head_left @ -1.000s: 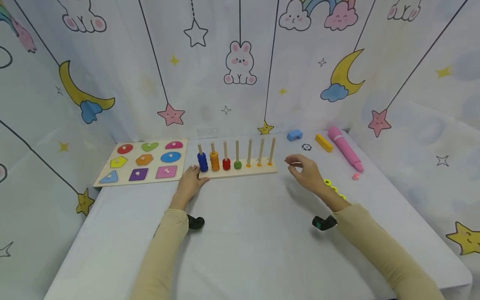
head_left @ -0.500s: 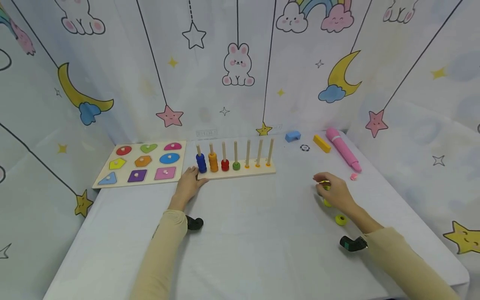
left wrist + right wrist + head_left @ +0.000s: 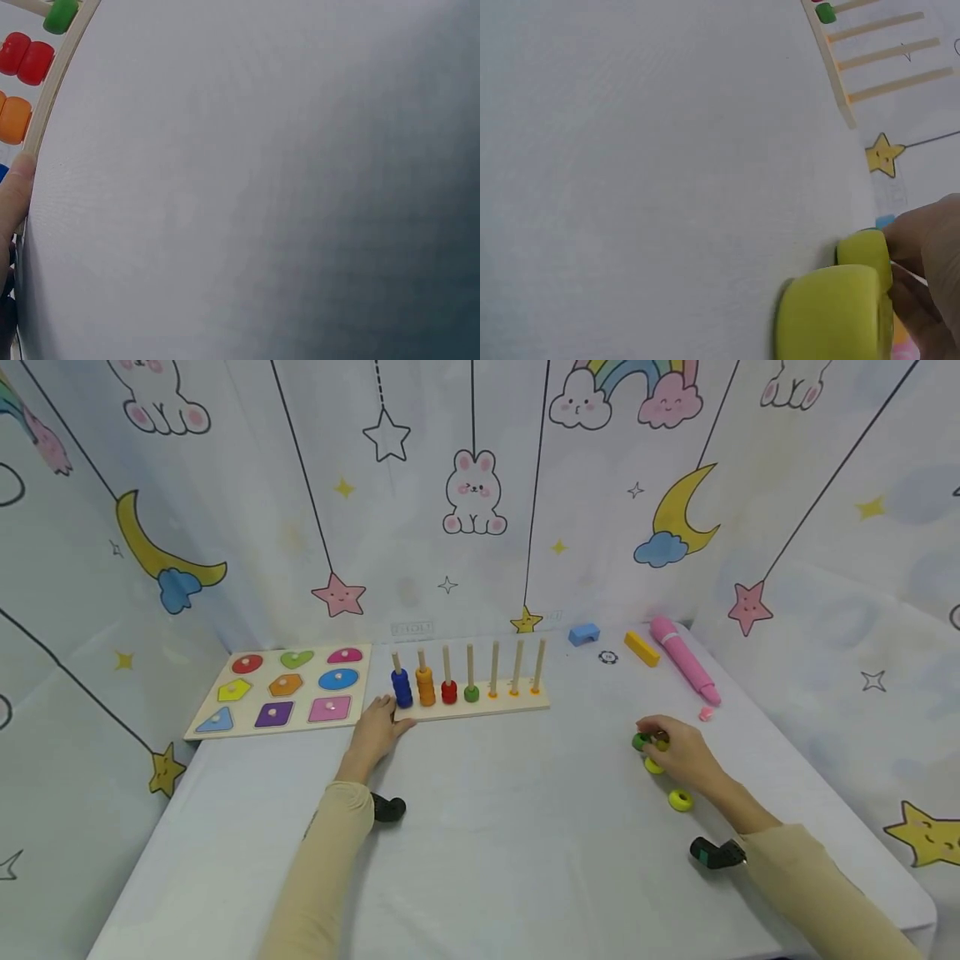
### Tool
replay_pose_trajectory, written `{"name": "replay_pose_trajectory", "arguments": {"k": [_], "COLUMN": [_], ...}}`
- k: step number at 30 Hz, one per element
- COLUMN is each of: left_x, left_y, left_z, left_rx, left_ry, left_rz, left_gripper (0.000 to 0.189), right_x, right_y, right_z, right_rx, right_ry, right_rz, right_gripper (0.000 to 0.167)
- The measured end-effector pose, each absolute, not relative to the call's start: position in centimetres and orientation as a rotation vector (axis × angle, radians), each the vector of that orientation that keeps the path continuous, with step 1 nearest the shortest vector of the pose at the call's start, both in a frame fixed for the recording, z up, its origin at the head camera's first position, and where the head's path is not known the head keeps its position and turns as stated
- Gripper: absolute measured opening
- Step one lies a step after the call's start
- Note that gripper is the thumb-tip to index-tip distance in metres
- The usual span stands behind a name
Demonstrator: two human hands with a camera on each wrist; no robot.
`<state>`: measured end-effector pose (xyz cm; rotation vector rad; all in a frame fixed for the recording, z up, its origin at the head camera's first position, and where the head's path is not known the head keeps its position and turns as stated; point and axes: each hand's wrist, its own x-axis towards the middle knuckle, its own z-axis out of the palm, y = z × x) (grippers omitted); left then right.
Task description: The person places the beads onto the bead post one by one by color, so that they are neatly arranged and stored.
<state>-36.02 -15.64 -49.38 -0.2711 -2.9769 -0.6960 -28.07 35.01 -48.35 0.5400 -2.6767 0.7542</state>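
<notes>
A wooden counting stand (image 3: 480, 708) with upright pegs stands at the back of the table. Blue beads (image 3: 402, 688), orange beads (image 3: 425, 686), red beads (image 3: 449, 692) and a green bead (image 3: 471, 693) sit on its left pegs; the three right pegs carry no stacked beads. My left hand (image 3: 375, 735) holds the stand's left end, its thumb (image 3: 16, 191) along the front edge. My right hand (image 3: 682, 752) pinches a loose green bead (image 3: 640, 741), mostly hidden in the right wrist view. Beside it lie yellow beads (image 3: 680, 800), with a large one (image 3: 829, 315) close to the right wrist camera.
A shape puzzle board (image 3: 281, 693) lies left of the stand. At the back right are a blue block (image 3: 583, 634), a black-and-white disc (image 3: 607, 657), a yellow block (image 3: 642, 648), a pink microphone-shaped toy (image 3: 684, 660) and a small pink piece (image 3: 706, 714). A patterned curtain (image 3: 405, 510) rises behind.
My right hand has moved from near the stand's right end to the loose beads at the right, and its fingers have come to the green bead. My left hand stays on the stand.
</notes>
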Motion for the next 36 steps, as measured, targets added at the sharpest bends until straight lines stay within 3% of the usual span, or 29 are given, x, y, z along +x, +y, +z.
{"name": "replay_pose_trajectory", "arguments": {"k": [17, 36], "left_x": [-35.8, -36.0], "left_y": [-15.5, -15.6], "left_z": [-49.5, -49.5], "left_rx": [-0.271, -0.266], "left_ry": [-2.989, -2.976], "left_rz": [-0.703, -0.700], "left_gripper": [0.071, 0.071], "right_x": [-29.5, -35.4], "right_y": [33.4, 20.1], "right_z": [-47.4, -44.1], "right_rx": [0.605, 0.968], "right_ry": [-2.716, -2.339], "right_rz": [0.829, 1.087], "right_gripper": [0.029, 0.031]}}
